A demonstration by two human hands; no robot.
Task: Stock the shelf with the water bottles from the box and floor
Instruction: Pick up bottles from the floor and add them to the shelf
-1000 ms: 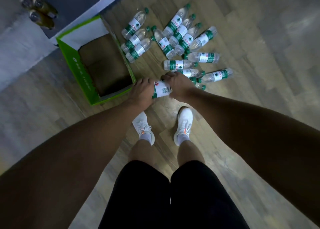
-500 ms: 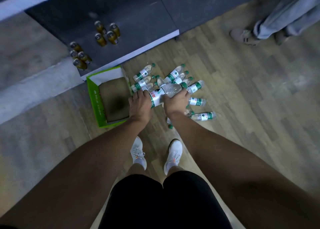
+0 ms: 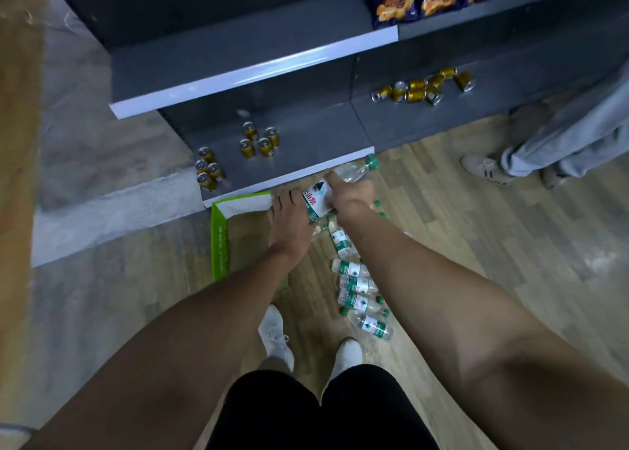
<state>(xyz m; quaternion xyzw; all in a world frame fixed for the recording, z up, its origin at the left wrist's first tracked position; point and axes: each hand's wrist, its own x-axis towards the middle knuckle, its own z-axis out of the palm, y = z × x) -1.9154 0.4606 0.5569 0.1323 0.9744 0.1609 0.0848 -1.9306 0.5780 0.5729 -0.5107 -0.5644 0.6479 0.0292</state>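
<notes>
Water bottle (image 3: 318, 198) sideways, cap toward 1 o'clock, over bottom shelf (image 3: 316, 133) lip. Left grip (image 3: 289, 219) wraps base, right grip (image 3: 349, 194) wraps shoulder. Tip upright, set clear of cans (image 3: 258, 139) at 11 o'clock.

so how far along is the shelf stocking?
Barely started. Done: no water bottle shows on the shelf, only gold cans; the visible part of the green box holds none. In hand: left hand and right hand grip one bottle near the lowest shelf's edge. Left: a pile of bottles on the floor.
</notes>
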